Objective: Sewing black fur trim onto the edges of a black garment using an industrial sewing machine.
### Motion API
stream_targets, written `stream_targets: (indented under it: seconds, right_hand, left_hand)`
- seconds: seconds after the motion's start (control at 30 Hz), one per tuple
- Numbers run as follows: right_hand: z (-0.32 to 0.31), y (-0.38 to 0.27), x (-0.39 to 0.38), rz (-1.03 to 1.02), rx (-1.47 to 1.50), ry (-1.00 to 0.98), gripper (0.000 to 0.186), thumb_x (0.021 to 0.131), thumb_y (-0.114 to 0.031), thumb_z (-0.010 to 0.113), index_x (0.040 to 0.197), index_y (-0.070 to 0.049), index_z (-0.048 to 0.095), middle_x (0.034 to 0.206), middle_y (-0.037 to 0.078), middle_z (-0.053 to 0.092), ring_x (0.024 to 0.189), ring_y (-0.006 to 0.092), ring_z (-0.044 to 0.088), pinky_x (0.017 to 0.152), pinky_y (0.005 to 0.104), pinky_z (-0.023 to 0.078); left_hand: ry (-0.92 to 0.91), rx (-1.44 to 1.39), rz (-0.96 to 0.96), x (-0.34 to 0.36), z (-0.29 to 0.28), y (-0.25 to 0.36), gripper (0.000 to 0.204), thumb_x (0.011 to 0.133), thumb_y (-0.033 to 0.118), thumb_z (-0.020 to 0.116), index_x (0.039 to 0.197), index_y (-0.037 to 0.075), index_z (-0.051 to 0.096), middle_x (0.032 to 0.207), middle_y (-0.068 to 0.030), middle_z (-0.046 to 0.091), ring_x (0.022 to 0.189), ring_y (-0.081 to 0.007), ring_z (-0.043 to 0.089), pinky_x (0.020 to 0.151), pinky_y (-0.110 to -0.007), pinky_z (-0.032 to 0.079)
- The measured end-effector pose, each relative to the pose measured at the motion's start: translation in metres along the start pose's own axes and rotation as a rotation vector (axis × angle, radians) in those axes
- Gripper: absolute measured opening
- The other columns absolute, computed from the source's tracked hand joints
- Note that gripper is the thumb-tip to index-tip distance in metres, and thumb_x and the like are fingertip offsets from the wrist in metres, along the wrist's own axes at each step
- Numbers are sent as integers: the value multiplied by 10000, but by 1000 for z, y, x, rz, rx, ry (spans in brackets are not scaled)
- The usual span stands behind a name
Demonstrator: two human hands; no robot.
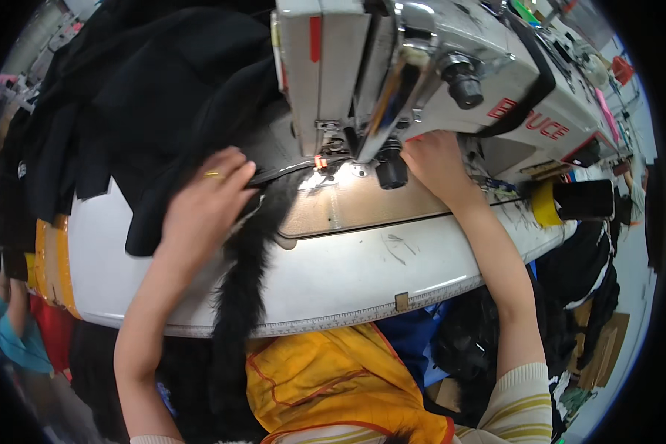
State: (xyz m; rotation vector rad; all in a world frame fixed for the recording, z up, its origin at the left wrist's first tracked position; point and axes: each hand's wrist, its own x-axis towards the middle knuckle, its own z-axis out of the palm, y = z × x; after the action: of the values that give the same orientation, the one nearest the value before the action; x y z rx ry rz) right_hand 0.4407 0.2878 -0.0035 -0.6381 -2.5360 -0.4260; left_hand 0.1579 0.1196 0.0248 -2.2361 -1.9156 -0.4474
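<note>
My left hand [211, 203], with a yellow ring, has its fingers curled on the edge of black fabric [126, 89] left of the needle. A long strip of black fur [240, 292] runs from beside that hand over the white table's front edge. The white sewing machine [318, 66] stands over a metal plate [362, 207], with a small lit spot by its presser foot [333, 152]. My right hand [429, 163] reaches to the right of the needle area, its fingertips partly hidden behind the machine's parts.
A white table [126, 288] has a ruler along its front edge. At the right are a dark phone-like object [584, 200], a yellow tape roll [546, 203], cardboard [607, 348] and dark garments. At the far left is another person's arm [15, 311]. A yellow apron [333, 385] covers my lap.
</note>
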Motion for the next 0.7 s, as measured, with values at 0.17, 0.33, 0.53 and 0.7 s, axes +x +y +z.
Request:
stream_targets:
  seconds: [0.17,0.33,0.53,0.7]
  right_hand:
    - [-2,-2,9,-15,-17,-3,154,757,-146,601,903,-137,649,895,29,619,795,234,615,662,348,500]
    - [-34,7,-6,-150,165,-124,321,717,-80,562,1010,-178,647,870,-3,559,828,222,552,733,345,467]
    - [-60,-17,-27,-171,74,-170,482,698,-123,620,1177,-117,570,1073,25,556,1019,214,536,874,361,446]
    - [-35,-53,1,-202,241,-260,491,745,-157,643,1221,-138,526,1163,13,541,1054,219,541,859,364,464]
  left_hand:
    - [-135,34,-154,-30,-18,-60,591,782,-28,474,1283,281,514,1398,-38,419,1113,-287,540,905,-374,464]
    - [-53,-230,40,-22,-5,-85,502,752,-43,528,1130,263,650,1373,-35,465,980,-257,600,833,-341,470]
    - [-301,-178,-52,-15,-42,-36,426,718,-46,540,1116,101,590,1421,-66,384,1034,-278,559,908,-365,444]
    - [64,-43,115,-2,-64,7,258,755,174,683,984,68,630,1035,-80,626,977,-246,595,868,-357,470]
